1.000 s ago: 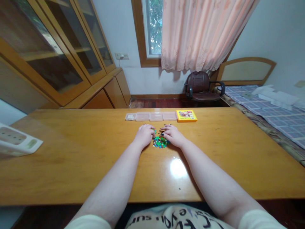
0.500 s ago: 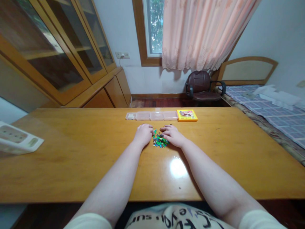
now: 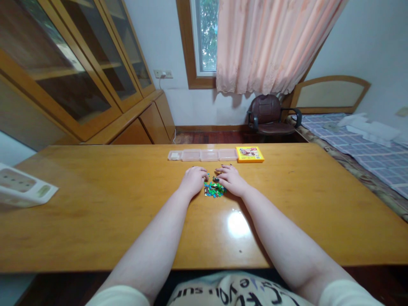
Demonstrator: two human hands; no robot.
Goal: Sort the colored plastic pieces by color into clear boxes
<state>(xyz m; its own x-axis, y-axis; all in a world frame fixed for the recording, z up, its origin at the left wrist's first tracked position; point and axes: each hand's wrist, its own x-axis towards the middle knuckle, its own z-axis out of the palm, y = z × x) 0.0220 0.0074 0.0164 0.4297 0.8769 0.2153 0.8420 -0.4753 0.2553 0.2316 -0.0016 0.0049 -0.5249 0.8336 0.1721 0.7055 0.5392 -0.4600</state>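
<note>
A small heap of tiny green, blue and dark pieces (image 3: 214, 190) lies on the wooden table (image 3: 121, 212) between my two hands; they look like small building bricks. At the heap's far left edge, my left hand (image 3: 193, 178) rests with its fingers bent down among a few loose pieces, apart from one another. My right hand (image 3: 231, 178) lies on the far right side, fingers spread and thumb reaching in over the heap. Its thumb tip is beside a few small dark pieces. Whatever lies under the fingertips is hidden.
Beyond my hands stands a row of clear plastic compartments (image 3: 209, 155), with a yellow picture box (image 3: 250, 154) at its right end. A white power strip or similar object (image 3: 25, 185) sits at the left. Past the table are a chair (image 3: 267, 114) and a bed (image 3: 357, 140).
My right thumb has moved slightly away from me, off the middle of the heap. The left fingers have shifted a little to the right, and a few pieces near the fingertips have moved.
</note>
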